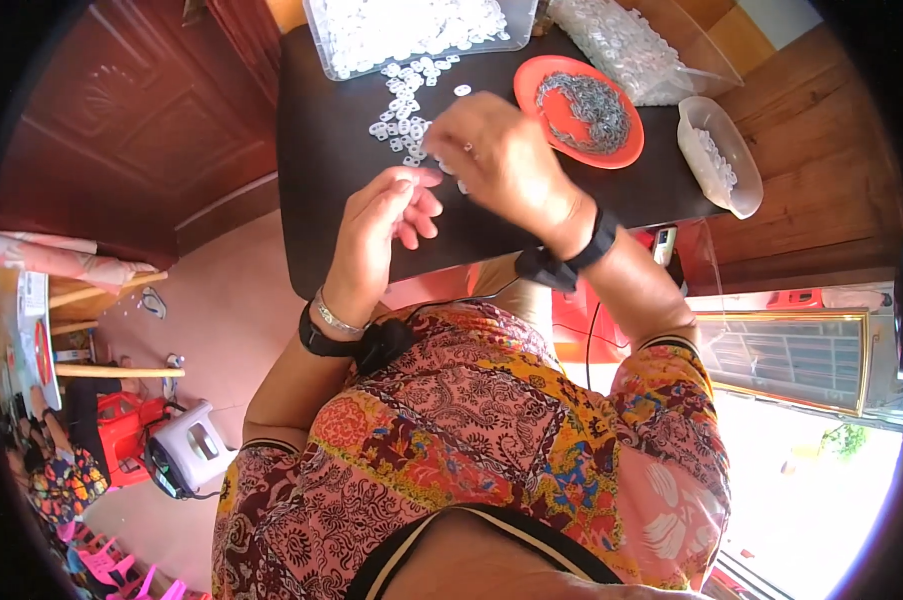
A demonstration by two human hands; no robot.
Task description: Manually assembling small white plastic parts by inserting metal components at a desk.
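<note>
My left hand (384, 215) is held above the near edge of the dark table, its thumb and forefinger pressed together and the other fingers curled. Whatever is in that pinch is too small to make out. Just right of it and higher, my right hand (502, 160) reaches over the table with bent fingers smeared by motion; whether they grip anything does not show. Beyond both hands lies a loose trail of small white plastic pieces with holes (404, 105). To the right of my right hand, a red-orange plate (624, 158) carries a heap of small grey metal parts.
A clear bin (324, 50) full of white pieces stands at the table's far side. A filled clear plastic bag (622, 50) and a translucent tub (742, 195) are at the right. Another person (67, 465) sits at the lower left, near a red stool (132, 435).
</note>
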